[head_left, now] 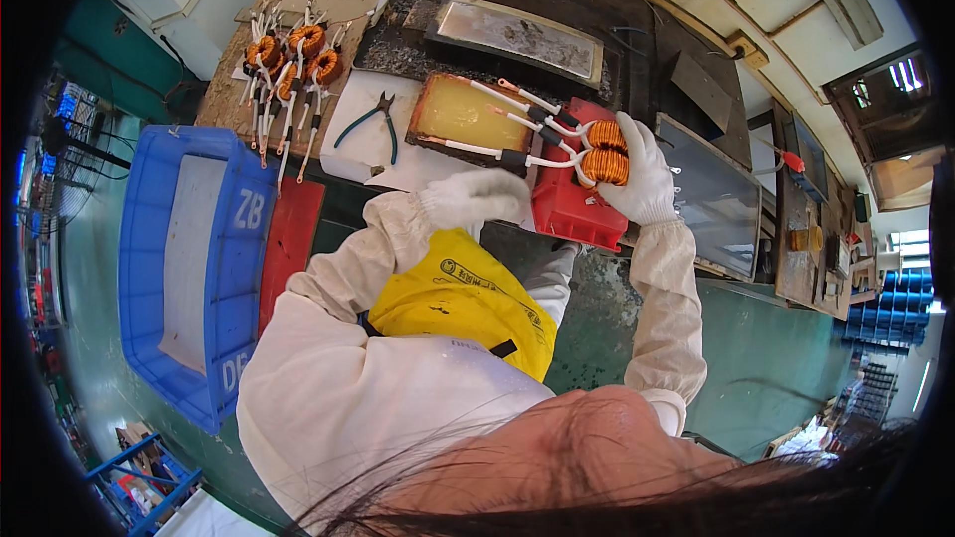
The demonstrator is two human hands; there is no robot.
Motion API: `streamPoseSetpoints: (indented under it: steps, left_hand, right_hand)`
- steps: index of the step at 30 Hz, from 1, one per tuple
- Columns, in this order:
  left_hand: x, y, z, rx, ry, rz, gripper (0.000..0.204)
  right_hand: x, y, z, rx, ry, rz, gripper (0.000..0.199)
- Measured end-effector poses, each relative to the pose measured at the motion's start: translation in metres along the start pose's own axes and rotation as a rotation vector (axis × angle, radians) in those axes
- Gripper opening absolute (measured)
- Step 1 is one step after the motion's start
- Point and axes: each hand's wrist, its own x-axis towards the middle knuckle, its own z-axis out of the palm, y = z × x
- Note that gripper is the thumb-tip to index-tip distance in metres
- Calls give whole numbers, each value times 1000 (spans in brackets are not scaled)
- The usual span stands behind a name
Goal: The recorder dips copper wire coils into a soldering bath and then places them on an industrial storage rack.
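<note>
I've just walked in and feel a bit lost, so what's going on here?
Someone in white gloves is at a workbench. Their right hand holds an orange wound coil at the red box, its white leads reaching left over a yellow block. The left hand is blurred at the bench's near edge. Cutters and more coils lie further left.

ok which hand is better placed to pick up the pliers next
Probably the left hand: it is nearer the pliers and, though blurred, shows nothing clearly held. The right hand is farther off and occupied with the copper coils.
</note>
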Motion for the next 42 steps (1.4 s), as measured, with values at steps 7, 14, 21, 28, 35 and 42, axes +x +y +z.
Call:
streamPoseSetpoints:
  steps: [7,14,21,28,35,42]
  left_hand:
    - [57,-54,-19,-936,257,390,48]
    - [78,-14,-35,-459,682,581,40]
    - [59,92,20,738,820,1152,24]
    - [52,61,-2,-159,616,544,27]
    - [61,-13,-1,-268,464,698,58]
    - [90,20,-5,-387,564,504,43]
  right_hand:
    - [0,-1,6,-27,26,-7,94]
    - [0,-3,4,-54,-1,31,95]
    - [0,4,7,-12,0,-37,95]
    - [2,-5,2,-44,-7,14,93]
    - [1,-1,2,-21,1,2,92]
    - [3,-5,2,-34,-9,11,93]
